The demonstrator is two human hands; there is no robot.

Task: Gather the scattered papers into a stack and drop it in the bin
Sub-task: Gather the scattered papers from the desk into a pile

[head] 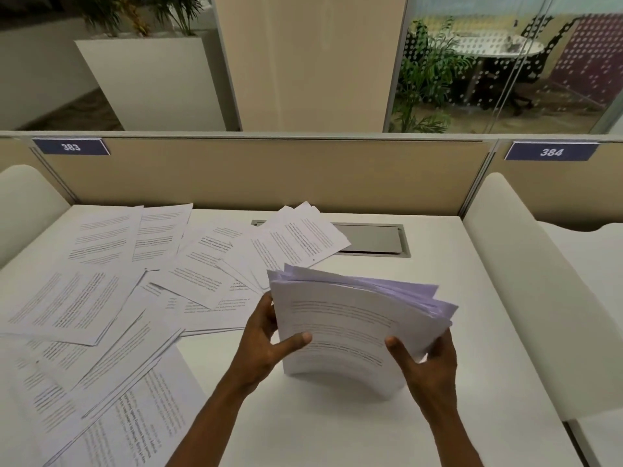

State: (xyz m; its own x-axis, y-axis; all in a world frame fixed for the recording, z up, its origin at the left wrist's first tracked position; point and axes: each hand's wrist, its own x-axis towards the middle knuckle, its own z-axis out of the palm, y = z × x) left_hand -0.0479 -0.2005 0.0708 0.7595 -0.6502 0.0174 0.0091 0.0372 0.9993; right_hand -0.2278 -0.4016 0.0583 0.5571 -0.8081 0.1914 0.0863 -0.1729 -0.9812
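Observation:
A thick stack of printed papers (350, 328) stands on its lower edge on the white desk (303, 426), bowed and leaning toward me. My left hand (266, 342) grips its left side, thumb across the front sheet. My right hand (424, 358) holds its right side, thumb on the front. The top edges fan out unevenly. Several loose printed sheets (101, 298) lie scattered and overlapping over the left half of the desk, reaching the back centre (303, 237). No bin is in view.
A grey cable hatch (374, 239) is set into the desk at the back, partly under sheets. Beige partition panels (263, 173) close the back. White curved dividers stand at the left (23, 203) and right (526, 281) sides.

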